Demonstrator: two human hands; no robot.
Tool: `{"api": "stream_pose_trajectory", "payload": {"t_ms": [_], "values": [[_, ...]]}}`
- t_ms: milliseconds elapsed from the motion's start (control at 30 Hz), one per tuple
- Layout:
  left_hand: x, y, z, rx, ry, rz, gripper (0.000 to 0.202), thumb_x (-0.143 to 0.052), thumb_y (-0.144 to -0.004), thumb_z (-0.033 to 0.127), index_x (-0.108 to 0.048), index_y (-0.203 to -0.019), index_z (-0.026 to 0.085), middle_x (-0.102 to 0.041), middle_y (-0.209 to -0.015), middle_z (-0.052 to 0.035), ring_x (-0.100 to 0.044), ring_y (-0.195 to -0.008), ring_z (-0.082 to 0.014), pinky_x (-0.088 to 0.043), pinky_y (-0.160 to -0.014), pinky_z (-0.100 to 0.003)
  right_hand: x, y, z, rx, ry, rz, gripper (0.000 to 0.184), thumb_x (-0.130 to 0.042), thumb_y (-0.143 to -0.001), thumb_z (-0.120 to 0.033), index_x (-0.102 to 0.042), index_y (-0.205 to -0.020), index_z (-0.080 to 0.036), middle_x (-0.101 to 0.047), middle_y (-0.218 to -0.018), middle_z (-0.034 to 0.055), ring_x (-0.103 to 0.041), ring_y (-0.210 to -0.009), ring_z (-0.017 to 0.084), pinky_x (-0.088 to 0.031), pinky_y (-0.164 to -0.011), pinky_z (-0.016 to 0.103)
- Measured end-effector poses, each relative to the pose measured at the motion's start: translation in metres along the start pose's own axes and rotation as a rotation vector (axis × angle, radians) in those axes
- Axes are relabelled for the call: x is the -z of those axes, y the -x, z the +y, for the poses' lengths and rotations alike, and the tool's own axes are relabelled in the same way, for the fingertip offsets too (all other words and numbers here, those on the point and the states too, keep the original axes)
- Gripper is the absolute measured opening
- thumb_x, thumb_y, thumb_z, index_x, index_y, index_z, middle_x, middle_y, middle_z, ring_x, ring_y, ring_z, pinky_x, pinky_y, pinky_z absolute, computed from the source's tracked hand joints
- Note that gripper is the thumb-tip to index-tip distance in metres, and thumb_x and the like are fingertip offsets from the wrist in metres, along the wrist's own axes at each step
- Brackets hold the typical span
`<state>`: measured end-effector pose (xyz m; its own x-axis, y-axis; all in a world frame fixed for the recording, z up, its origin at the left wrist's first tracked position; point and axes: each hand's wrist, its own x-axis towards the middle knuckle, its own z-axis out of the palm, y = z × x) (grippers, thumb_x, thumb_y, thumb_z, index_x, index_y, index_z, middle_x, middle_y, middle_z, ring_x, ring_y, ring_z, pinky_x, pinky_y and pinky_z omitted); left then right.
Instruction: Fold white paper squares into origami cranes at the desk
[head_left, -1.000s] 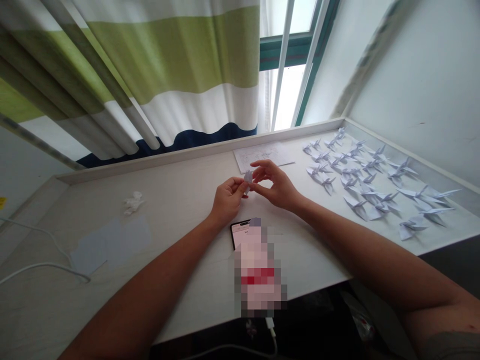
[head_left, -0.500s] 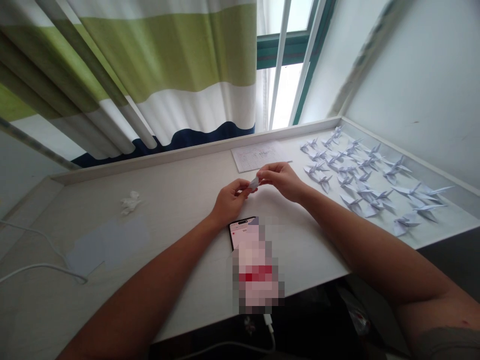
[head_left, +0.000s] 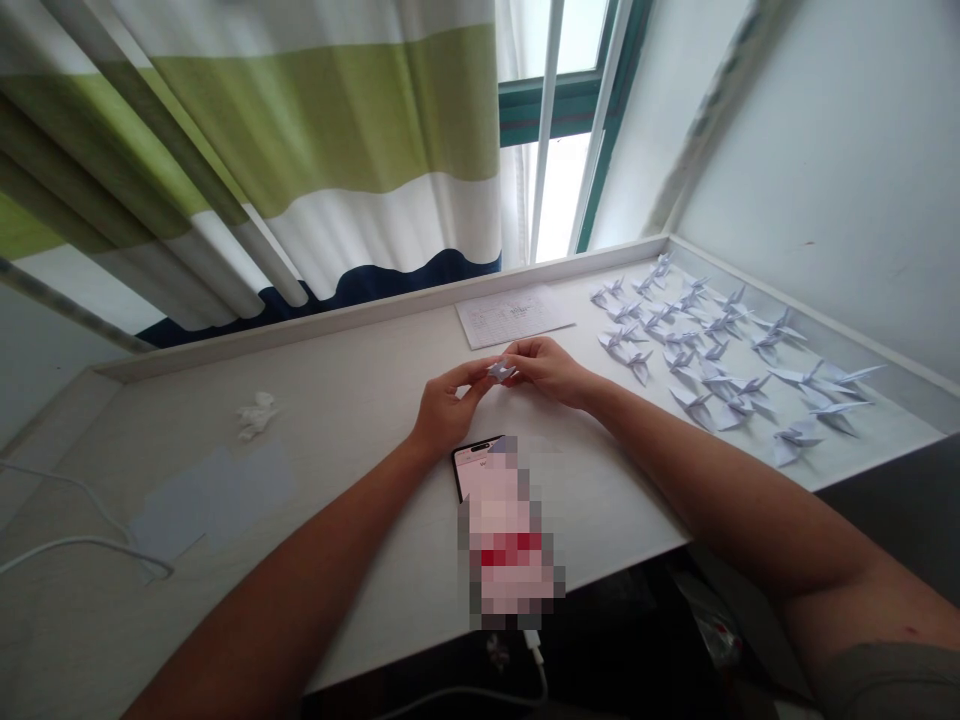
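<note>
Between my two hands, above the middle of the white desk, is a small piece of folded white paper (head_left: 501, 373). My left hand (head_left: 448, 408) pinches it from the left, thumb and fingers closed. From the other side my right hand (head_left: 546, 370) grips it with bent fingers, which partly cover it. Its exact folded shape is too small to make out. To the right, several white paper cranes (head_left: 712, 350) stand in loose rows on the desk. A phone (head_left: 480, 460), its screen lit and mostly blurred out, lies just below my hands.
A printed sheet or booklet (head_left: 514, 315) lies behind my hands. On the left are a crumpled tissue (head_left: 257, 415), flat white paper sheets (head_left: 214, 495) and a white cable (head_left: 82, 541). A raised rim (head_left: 375, 310) runs along the desk's back, below a striped curtain (head_left: 337, 120).
The folded paper has turned in my fingers, and my hands have come slightly closer together around it. The whole view has shifted a little.
</note>
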<state>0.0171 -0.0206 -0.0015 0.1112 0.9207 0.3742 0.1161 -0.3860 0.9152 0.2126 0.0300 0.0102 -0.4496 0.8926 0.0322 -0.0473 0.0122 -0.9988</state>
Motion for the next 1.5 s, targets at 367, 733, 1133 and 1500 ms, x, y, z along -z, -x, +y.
{"api": "stream_pose_trajectory", "payload": {"t_ms": [367, 733, 1133, 1500], "values": [[-0.003, -0.006, -0.014, 0.115, 0.19, 0.053, 0.037, -0.089, -0.079, 0.049, -0.077, -0.096, 0.019, -0.081, -0.093, -0.0069, -0.077, -0.087, -0.021, -0.06, -0.085, -0.036, -0.006, 0.0, 0.008, 0.168, 0.208, 0.104, 0.015, -0.075, -0.085, -0.032, -0.075, -0.094, -0.02, -0.078, -0.097, 0.008, -0.071, -0.092, 0.021, -0.057, -0.084, 0.039], [0.003, -0.009, -0.015, 0.196, 0.146, 0.127, 0.033, -0.09, -0.076, 0.045, -0.08, -0.091, 0.018, -0.08, -0.093, -0.0062, -0.071, -0.085, -0.0184, -0.053, -0.081, -0.032, -0.01, 0.0, 0.011, 0.34, 0.309, 0.06, 0.032, -0.08, -0.088, -0.052, -0.077, -0.09, -0.019, -0.08, -0.093, 0.0065, -0.072, -0.087, 0.021, -0.057, -0.087, 0.041], [0.001, -0.006, -0.009, 0.16, 0.02, 0.187, 0.029, -0.089, -0.077, 0.043, -0.079, -0.088, 0.019, -0.079, -0.09, -0.0055, -0.072, -0.083, -0.0187, -0.053, -0.075, -0.03, -0.014, 0.006, 0.002, 0.329, 0.647, 0.039, 0.025, -0.065, -0.097, -0.037, -0.067, -0.079, -0.019, -0.075, -0.081, 0.0051, -0.066, -0.077, 0.02, -0.05, -0.074, 0.035], [-0.002, -0.007, -0.011, 0.172, 0.155, 0.239, 0.035, -0.094, -0.07, 0.048, -0.082, -0.085, 0.018, -0.08, -0.084, -0.005, -0.069, -0.073, -0.0171, -0.055, -0.07, -0.031, -0.016, 0.008, 0.006, 0.364, 0.579, 0.023, 0.025, -0.066, -0.095, -0.041, -0.064, -0.08, -0.021, -0.072, -0.082, 0.0042, -0.067, -0.08, 0.019, -0.057, -0.081, 0.037]]}}
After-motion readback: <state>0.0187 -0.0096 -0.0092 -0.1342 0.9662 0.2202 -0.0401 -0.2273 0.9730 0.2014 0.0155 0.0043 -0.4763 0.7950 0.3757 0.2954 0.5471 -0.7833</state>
